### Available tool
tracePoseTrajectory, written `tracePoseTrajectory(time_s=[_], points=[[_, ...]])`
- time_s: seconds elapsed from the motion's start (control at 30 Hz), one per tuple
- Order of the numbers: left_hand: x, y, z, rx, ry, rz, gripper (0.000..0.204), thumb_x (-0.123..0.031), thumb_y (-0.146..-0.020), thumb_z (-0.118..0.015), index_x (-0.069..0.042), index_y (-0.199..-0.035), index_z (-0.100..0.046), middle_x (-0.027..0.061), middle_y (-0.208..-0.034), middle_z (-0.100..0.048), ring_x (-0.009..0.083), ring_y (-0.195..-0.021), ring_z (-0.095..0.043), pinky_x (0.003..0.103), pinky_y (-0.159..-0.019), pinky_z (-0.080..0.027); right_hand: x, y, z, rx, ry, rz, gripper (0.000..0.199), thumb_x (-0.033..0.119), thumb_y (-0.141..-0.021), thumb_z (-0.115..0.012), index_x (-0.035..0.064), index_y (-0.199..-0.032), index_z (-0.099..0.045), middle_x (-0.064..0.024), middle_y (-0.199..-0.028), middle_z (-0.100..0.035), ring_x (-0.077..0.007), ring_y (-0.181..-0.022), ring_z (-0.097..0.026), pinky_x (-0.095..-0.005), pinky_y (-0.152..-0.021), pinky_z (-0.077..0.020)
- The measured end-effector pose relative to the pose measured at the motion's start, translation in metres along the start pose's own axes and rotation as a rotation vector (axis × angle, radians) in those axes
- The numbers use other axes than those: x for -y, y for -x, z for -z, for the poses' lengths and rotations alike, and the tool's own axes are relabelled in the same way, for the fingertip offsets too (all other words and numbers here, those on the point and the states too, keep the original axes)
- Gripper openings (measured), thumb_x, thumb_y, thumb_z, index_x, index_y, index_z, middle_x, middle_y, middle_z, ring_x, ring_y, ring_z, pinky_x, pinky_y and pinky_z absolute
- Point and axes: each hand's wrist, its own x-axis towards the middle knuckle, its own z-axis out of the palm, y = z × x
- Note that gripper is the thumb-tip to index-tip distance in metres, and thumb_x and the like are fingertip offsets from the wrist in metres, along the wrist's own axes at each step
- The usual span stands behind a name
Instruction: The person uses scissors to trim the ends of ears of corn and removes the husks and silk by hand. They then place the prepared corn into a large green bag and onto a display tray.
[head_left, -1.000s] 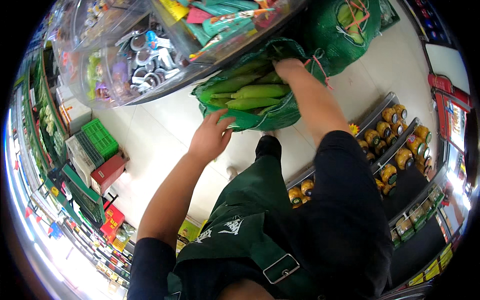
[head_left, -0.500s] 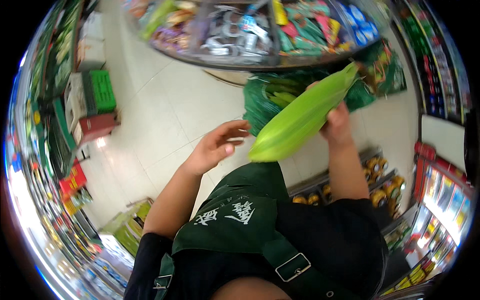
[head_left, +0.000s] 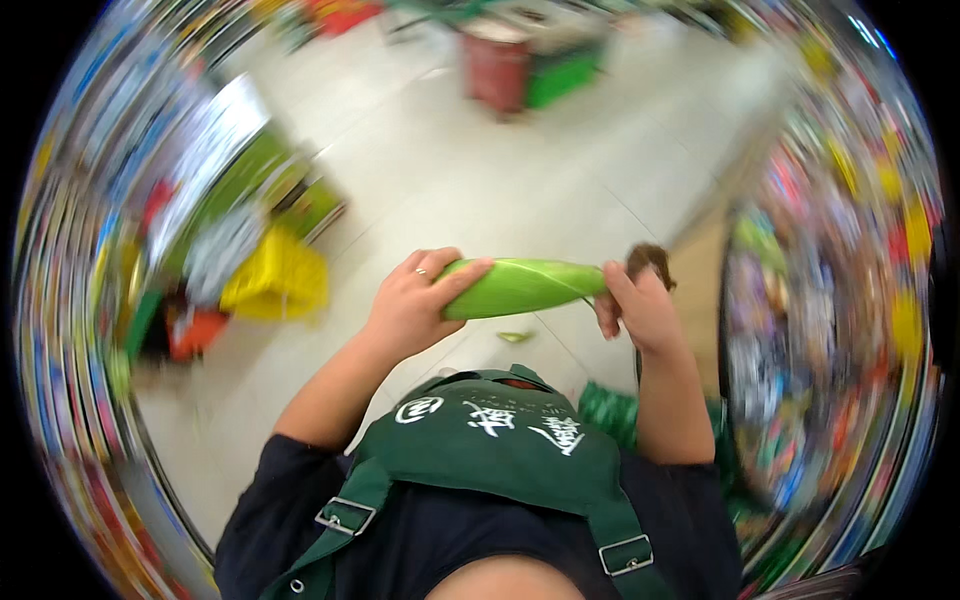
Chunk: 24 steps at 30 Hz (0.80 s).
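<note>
An ear of corn in its green husk [head_left: 525,288] lies level in front of my chest, held between both hands. My left hand [head_left: 412,300] is closed round its left end, thumb along the top. At the other end, my right hand [head_left: 647,308] grips the tip with thumb and fingers, some of which are hidden. A tuft of brown corn silk [head_left: 652,262] sticks out beyond the right hand. Below the ear, a small green husk piece [head_left: 514,337] rests on the pale tiled floor.
A yellow basket [head_left: 278,282] stands to the left beside a green display [head_left: 262,172]. Red [head_left: 497,70] and green [head_left: 566,76] crates are ahead. The display bin's beige side [head_left: 700,290] rises close on the right; a green bag [head_left: 608,412] lies low beside it. Shelves are blurred.
I have turned to the left, so the display bin is now on my right. My left hand has taken hold of the corn, and the ear has swung from slanting to level.
</note>
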Motion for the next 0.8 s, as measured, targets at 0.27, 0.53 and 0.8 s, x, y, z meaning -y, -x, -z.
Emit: tracePoseTrajectory(time_s=[0.27,0.53,0.8], points=[[0.146,0.143,0.074,-0.557,-0.163,0.441,0.075,-0.009,-0.061,-0.084,-0.008,-0.131,-0.055,0.0127,-0.117,-0.058,0.0323,-0.100,-0.059,0.041,-0.085,-0.051,0.046,-0.181,-0.285,0.413,-0.731,-0.053,0.037,0.025,-0.101,-0.054,0.0126,-0.067,-0.047,0.0016,-0.052,-0.046,-0.0076,-0.038,-0.038,-0.0229,-0.032,-0.0331],[0.286,0.222,0.151,-0.843,-0.413,0.848,0.090,-0.008,-0.065,-0.086,0.001,-0.140,-0.037,0.0201,-0.123,-0.054,0.0342,-0.111,-0.054,0.042,-0.095,-0.046,0.087,-0.306,-0.556,0.988,-0.875,-0.317,0.049,0.033,-0.105,-0.039,0.0169,-0.059,-0.042,0.0025,-0.043,-0.038,-0.0118,-0.030,-0.032,-0.0253,-0.030,-0.0263],[0.348,0.336,0.232,-1.231,0.521,0.953,0.090,-0.037,-0.083,-0.077,-0.001,-0.149,-0.027,0.0146,-0.146,-0.041,0.0250,-0.138,-0.037,0.040,-0.116,-0.026,0.082,-0.313,-0.775,1.466,-0.477,-0.334,0.034,0.036,-0.100,-0.054,0.0097,-0.079,-0.051,-0.0029,-0.051,-0.042,-0.0146,-0.038,-0.042,-0.0279,-0.034,-0.0337]])
